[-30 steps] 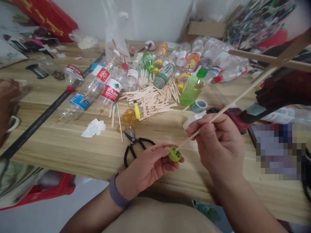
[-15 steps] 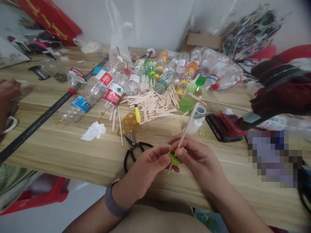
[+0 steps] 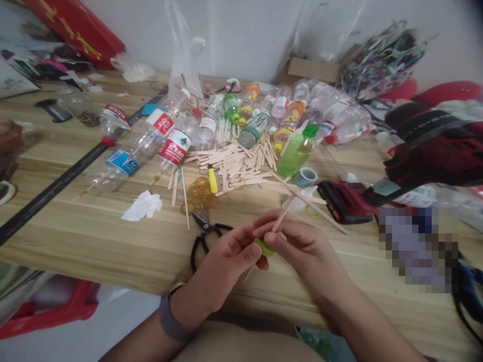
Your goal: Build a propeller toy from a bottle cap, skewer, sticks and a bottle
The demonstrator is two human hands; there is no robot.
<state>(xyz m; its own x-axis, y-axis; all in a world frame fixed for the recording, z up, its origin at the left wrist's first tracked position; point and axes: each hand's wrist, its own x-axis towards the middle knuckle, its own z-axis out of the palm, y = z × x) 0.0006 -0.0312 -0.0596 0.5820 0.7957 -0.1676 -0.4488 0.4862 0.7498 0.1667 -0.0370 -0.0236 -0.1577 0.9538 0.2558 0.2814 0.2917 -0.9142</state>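
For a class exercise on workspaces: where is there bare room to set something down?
Bare table shows between the black bar, white paper and shears, and right of the right hand, nearer than the power tool. Farther back it is crowded with bottles and wooden sticks.

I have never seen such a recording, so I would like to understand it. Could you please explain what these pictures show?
There is no machine here. One camera, worn on a person's head, takes every picture, looking forward and down. The left hand holds a lime-green cap; the right hand grips a thin wooden stick that appears to pass through it. On the wooden table lie black-handled shears, rubber bands, flat wooden sticks, plastic bottles and a red-and-black power tool.
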